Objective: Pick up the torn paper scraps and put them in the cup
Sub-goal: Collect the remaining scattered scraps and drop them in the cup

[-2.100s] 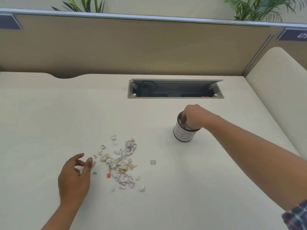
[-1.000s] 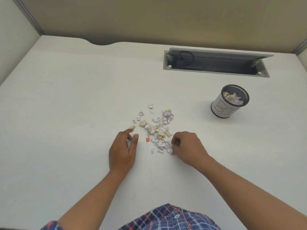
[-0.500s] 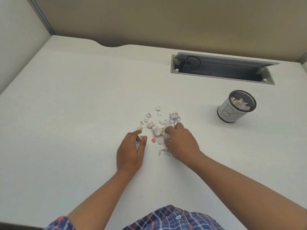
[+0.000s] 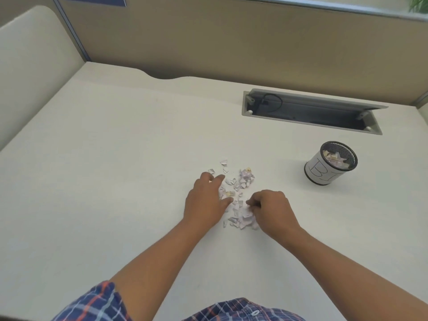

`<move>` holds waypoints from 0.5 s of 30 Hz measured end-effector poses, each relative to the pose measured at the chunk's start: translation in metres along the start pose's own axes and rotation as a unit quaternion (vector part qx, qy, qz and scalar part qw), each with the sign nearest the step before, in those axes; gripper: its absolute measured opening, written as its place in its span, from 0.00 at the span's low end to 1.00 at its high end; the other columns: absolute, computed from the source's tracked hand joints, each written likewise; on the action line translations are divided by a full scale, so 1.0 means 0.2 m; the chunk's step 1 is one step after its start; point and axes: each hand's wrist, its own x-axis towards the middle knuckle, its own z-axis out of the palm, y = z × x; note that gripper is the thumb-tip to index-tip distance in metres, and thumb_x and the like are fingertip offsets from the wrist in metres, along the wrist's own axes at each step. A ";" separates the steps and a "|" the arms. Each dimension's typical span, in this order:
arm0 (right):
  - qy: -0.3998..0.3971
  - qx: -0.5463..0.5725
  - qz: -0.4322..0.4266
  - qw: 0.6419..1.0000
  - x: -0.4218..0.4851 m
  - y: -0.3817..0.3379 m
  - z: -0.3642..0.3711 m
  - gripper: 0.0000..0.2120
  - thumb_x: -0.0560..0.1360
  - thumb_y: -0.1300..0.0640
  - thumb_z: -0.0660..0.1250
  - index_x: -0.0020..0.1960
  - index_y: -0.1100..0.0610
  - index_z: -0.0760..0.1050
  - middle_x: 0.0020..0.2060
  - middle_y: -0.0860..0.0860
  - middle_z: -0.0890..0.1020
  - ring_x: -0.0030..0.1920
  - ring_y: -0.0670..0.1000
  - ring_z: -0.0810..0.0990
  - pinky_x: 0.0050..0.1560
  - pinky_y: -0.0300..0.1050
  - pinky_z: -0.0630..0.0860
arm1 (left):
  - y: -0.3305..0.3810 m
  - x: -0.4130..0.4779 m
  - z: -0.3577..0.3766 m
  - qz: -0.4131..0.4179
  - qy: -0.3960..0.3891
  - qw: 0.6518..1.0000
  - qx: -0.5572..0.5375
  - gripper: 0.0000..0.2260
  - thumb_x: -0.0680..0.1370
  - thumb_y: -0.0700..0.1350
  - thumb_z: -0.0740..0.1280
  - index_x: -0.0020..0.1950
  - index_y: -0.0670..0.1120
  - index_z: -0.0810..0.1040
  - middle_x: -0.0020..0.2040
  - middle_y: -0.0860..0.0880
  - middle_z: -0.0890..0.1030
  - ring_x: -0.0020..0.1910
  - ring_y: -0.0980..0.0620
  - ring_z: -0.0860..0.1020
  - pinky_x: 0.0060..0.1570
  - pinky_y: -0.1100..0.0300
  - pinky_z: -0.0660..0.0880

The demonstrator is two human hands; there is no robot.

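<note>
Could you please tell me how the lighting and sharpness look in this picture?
Head view: soft, even light, no glare; only a faint shadow beside the cup; paper scraps slightly blurred, edges merging; wide-angle distortion bows the desk.

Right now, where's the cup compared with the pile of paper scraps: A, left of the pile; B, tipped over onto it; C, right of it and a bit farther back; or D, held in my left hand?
C: the cup stands upright to the right of the paper scraps, clear of them.

cup (image 4: pixel 322 173) | handwritten "BI" on white wrap | blue sign (image 4: pixel 97 0) | text unreadable
</note>
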 end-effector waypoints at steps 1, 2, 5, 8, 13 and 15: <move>0.002 0.008 0.002 1.000 -0.01 0.01 0.00 0.11 0.74 0.64 0.65 0.50 0.55 0.84 0.47 0.50 0.86 0.48 0.51 0.82 0.49 0.40 0.75 | 0.02 0.02 0.00 -0.006 -0.015 1.000 0.026 0.27 0.74 0.57 0.69 0.71 0.53 0.67 0.64 0.50 0.68 0.62 0.49 0.70 0.54 0.52 0.75; 0.003 0.017 0.004 1.000 -0.02 0.01 -0.01 0.11 0.73 0.64 0.64 0.50 0.55 0.84 0.47 0.50 0.86 0.48 0.51 0.82 0.48 0.40 0.75 | 0.04 0.03 0.01 -0.007 -0.032 0.998 0.052 0.27 0.74 0.58 0.69 0.71 0.53 0.68 0.64 0.49 0.68 0.62 0.48 0.69 0.53 0.51 0.75; 0.001 0.039 0.016 0.999 -0.03 0.03 -0.02 0.11 0.74 0.64 0.65 0.51 0.55 0.83 0.48 0.50 0.85 0.48 0.50 0.82 0.48 0.39 0.74 | 0.05 0.06 0.03 0.003 -0.067 0.993 0.094 0.17 0.76 0.52 0.68 0.62 0.48 0.76 0.58 0.46 0.70 0.57 0.45 0.71 0.49 0.50 0.76; 0.001 0.046 0.030 0.998 -0.05 0.05 -0.03 0.12 0.75 0.62 0.63 0.53 0.55 0.83 0.50 0.50 0.85 0.49 0.51 0.82 0.49 0.40 0.75 | 0.03 0.08 0.03 0.017 -0.059 0.996 0.066 0.08 0.79 0.41 0.63 0.54 0.44 0.81 0.52 0.46 0.72 0.48 0.44 0.77 0.43 0.54 0.73; -0.023 0.011 0.038 0.999 -0.08 0.07 -0.01 0.16 0.76 0.60 0.61 0.61 0.55 0.79 0.58 0.52 0.81 0.57 0.54 0.79 0.55 0.42 0.73 | 0.02 0.08 0.01 0.007 -0.050 0.998 0.039 0.11 0.76 0.36 0.63 0.51 0.45 0.83 0.51 0.47 0.78 0.49 0.45 0.78 0.44 0.56 0.73; -0.049 -0.019 0.016 0.998 -0.09 0.06 0.01 0.16 0.76 0.54 0.64 0.63 0.55 0.77 0.58 0.52 0.79 0.58 0.54 0.77 0.56 0.44 0.73 | 0.04 0.06 -0.02 -0.023 -0.035 0.999 0.000 0.09 0.75 0.36 0.65 0.48 0.45 0.83 0.49 0.48 0.81 0.44 0.47 0.80 0.45 0.56 0.76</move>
